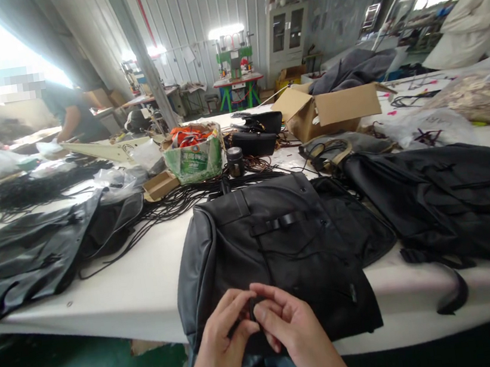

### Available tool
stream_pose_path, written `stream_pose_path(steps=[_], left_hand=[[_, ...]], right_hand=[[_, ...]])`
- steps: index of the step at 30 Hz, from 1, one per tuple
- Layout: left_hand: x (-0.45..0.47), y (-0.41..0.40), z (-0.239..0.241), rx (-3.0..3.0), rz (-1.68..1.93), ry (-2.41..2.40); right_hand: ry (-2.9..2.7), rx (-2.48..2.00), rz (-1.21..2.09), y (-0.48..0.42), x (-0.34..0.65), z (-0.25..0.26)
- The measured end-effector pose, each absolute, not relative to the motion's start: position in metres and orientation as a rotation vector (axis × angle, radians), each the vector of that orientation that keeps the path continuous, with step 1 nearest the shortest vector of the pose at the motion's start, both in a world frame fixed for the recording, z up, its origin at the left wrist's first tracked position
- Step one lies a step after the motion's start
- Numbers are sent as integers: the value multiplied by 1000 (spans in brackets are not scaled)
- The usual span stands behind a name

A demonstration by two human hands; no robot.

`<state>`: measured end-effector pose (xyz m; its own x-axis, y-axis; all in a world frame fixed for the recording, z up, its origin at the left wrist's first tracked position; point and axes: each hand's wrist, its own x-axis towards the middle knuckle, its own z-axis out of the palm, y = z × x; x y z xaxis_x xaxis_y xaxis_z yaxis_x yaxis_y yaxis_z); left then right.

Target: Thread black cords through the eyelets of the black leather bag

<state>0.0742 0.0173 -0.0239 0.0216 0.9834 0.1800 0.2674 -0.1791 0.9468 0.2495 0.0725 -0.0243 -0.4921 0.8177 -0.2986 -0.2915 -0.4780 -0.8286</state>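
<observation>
A black backpack (278,233) lies flat before me at the front edge of the white table, its strap and loop detail facing up. Over its lower part, my left hand (227,324) and my right hand (285,322) meet with fingertips nearly touching. Both pinch a small black piece (252,307) between thumb and fingers. It is mostly hidden, and I cannot tell whether it is part of the bag.
More black bags lie left (33,253) and right (463,197) on the white table (143,305). Behind stand a green-and-white sack (195,163) of orange material, a dark jar (235,162), black cords (170,202) and an open carton (345,104). Two people work farther off.
</observation>
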Motion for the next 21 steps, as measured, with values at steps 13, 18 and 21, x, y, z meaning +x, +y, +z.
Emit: stream_pose_path(steps=[13, 18, 21], left_hand=[[80, 17, -26, 1568, 1250, 1298], [76, 19, -40, 1639, 1307, 1379], [68, 18, -51, 1755, 1317, 1422]], right_hand=[[-1035, -927, 2020, 76, 256, -24], [-1169, -962, 2008, 81, 261, -21], [-1244, -1019, 1937, 83, 257, -20]])
